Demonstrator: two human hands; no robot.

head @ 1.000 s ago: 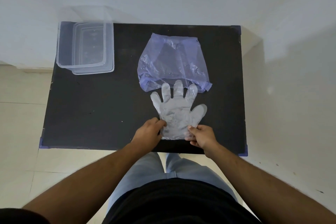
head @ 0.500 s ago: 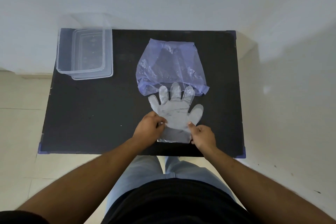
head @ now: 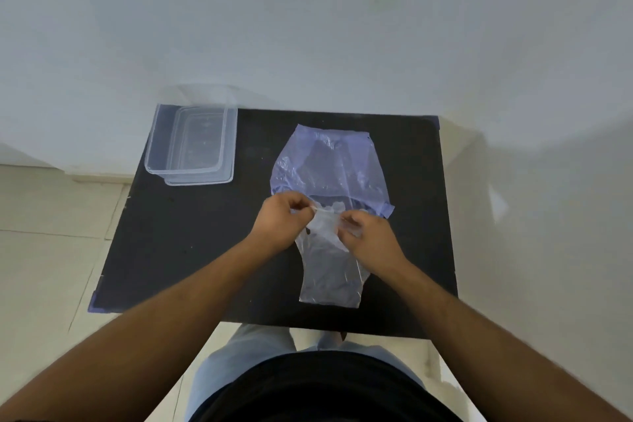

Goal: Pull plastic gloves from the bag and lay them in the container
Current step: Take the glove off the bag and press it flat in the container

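From my remote seat, both hands meet over the dark counter [head: 178, 250], each pinching the finger end of a clear plastic glove [head: 330, 271] just in front of the mouth of the pale purple bag [head: 329, 164]. The left hand [head: 279, 219] has thumb and forefinger closed on the film at its left side; the right hand [head: 368, 233] is clenched on a bunched fold at the right. The glove's cuff trails flat on the counter toward the near edge, while its fingers are crumpled between the two grips (I cannot make out whether one layer or two is caught there). The clear container [head: 191, 144] sits empty at the far left corner, well apart from the hands, resting on what looks like its lid. As I judge it, the risks lie in the film itself: so thin and clingy, it may stick to skin when let go, fold on itself instead of lying flat, or drag a second glove or the light bag along. A quick carry across the counter could also let the loose cuff catch air and miss the container.
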